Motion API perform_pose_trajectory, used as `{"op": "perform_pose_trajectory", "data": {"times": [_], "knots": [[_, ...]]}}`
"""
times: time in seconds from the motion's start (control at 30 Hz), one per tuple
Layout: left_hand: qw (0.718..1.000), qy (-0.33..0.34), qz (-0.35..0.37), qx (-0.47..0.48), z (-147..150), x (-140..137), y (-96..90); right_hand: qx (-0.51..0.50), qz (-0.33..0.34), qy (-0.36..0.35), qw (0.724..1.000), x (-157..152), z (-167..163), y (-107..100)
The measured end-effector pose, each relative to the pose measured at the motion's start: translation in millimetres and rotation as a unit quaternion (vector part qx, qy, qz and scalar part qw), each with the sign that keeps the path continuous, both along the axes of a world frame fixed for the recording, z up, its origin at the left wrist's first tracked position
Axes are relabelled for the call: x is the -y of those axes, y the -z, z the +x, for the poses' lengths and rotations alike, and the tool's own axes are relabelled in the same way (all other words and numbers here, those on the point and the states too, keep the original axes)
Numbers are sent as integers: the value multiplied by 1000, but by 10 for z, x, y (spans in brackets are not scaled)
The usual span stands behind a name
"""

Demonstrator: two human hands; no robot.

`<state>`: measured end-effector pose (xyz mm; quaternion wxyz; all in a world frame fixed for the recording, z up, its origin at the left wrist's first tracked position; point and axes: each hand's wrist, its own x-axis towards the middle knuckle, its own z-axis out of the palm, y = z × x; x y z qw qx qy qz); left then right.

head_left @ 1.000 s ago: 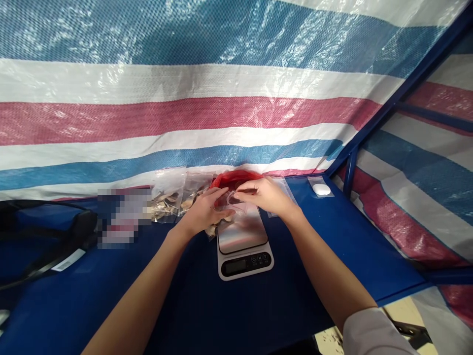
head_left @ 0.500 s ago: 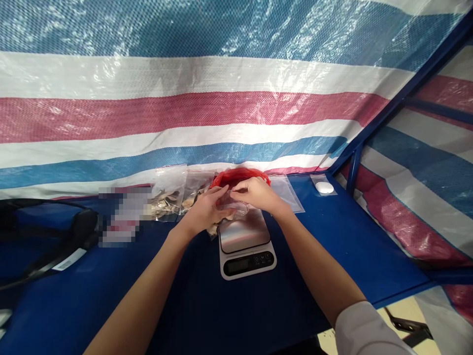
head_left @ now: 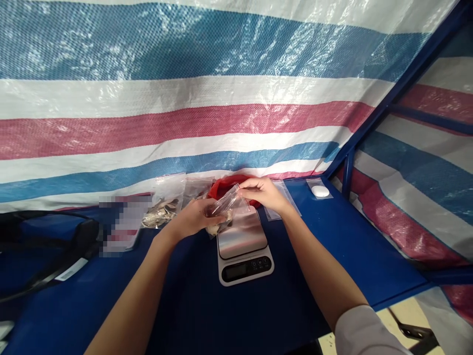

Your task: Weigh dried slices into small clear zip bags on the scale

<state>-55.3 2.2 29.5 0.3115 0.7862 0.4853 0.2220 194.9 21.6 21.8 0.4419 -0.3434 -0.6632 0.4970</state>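
A blue tabletop [head_left: 199,310] spreads beneath both hands, a striped tarp [head_left: 185,121] rising beyond them. The left hand [head_left: 194,217] clasps a clear bag [head_left: 229,201] between thumb and fingers; the right hand [head_left: 263,192] pinches its top edge. The scale [head_left: 246,241] sits just nearer than the hands. If the bag's mouth is unsealed, a slipping pinch could spill its contents.

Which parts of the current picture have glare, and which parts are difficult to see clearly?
Head view: bright glare on the striped sheet, reflections on the scale plate and the clear bag; head view: coarse pixelation hides an area at left, and no digits are readable on the dark scale display.
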Motion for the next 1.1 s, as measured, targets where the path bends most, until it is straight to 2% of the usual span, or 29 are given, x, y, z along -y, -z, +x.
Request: {"op": "perform_pose_trajectory", "data": {"times": [0.13, 0.27, 0.43, 0.6, 0.7, 0.83, 0.97, 1.1], "knots": [[998, 21, -25, -49, -100, -34, -57, -39, -28, 8, 999, -47, 39, 81], [998, -12, 2, -59, -124, -60, -87, -78, -74, 24, 994, -121, 43, 123], [991, -61, 45, -107, -34, -79, -175, -124, -79, 86, 985, -272, 12, 89], [987, -78, 66, -123, 37, -145, -316, -82, -87, 67, 990, -366, -53, 75], [986, -113, 75, -98, -17, -216, -320, -83, -98, 54, 990, -392, -65, 95], [983, -162, 76, -46, -132, -308, -231, -116, -124, 47, 984, -449, -29, 155], [978, -195, 50, 47, -147, -371, -162, -120, -144, 46, 981, -503, 6, 210], [970, -195, 16, 146, -75, -412, -176, -126, -165, 56, 977, -524, 28, 248]]}}
